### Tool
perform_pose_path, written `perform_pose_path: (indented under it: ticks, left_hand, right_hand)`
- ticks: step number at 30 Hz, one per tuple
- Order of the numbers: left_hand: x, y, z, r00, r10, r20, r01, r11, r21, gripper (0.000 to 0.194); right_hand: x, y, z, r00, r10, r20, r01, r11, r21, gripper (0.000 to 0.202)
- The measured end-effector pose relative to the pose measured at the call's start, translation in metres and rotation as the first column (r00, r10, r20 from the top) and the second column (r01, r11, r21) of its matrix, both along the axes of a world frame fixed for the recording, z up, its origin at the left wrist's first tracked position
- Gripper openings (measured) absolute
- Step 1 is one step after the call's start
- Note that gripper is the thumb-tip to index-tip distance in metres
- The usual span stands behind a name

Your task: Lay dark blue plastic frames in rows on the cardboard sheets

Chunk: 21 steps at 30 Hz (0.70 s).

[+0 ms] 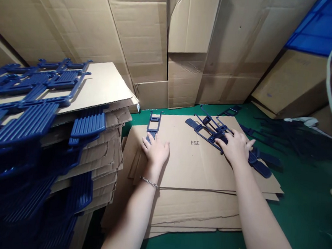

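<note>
With the left hand (156,150) spread flat on a single blue plastic piece (153,125) at 11 o'clock on the cardboard sheet (192,161) and the right hand (235,147) clutching a loose bunch (211,130) at 2 o'clock, that bunch could tangle or slide off the sheet's edge.

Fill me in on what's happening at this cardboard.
A person lays blue plastic parts on a flat cardboard sheet printed FSC. The left hand rests on a single blue part; the right hand presses on a bundle of blue parts. A layered stack stands at left.
</note>
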<state>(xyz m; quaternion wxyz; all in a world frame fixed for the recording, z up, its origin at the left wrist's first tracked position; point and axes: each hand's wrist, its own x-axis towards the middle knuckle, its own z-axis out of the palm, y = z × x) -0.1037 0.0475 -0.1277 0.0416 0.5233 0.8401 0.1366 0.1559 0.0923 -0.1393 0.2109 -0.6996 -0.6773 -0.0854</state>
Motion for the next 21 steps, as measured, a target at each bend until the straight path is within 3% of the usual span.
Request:
perform_pose_path:
  ticks: [5, 9, 14, 21]
  left_hand:
    - [0.003, 0.000, 0.002, 0.999, -0.017, -0.049, 0.019, 0.998, 0.053, 0.063]
    - [0.011, -0.002, 0.004, 0.996, -0.053, -0.074, 0.066, 0.982, 0.180, 0.066]
    - [0.022, -0.006, 0.006, 0.979, -0.198, -0.052, 0.203, 0.901, 0.383, 0.062]
    - [0.024, -0.004, 0.003, 0.935, -0.348, 0.068, 0.288, 0.858, 0.425, 0.051]
  right_hand:
    - [-0.008, -0.005, 0.001, 0.998, 0.049, -0.027, -0.047, 0.996, 0.075, 0.028]
    - [-0.009, -0.004, -0.001, 0.998, 0.057, -0.014, -0.056, 0.997, 0.056, 0.033]
    - [-0.013, -0.001, 0.000, 0.979, 0.199, -0.045, -0.197, 0.979, 0.053, 0.039]
    - [-0.027, -0.008, 0.008, 0.955, 0.254, -0.151, -0.245, 0.967, 0.074, 0.043]
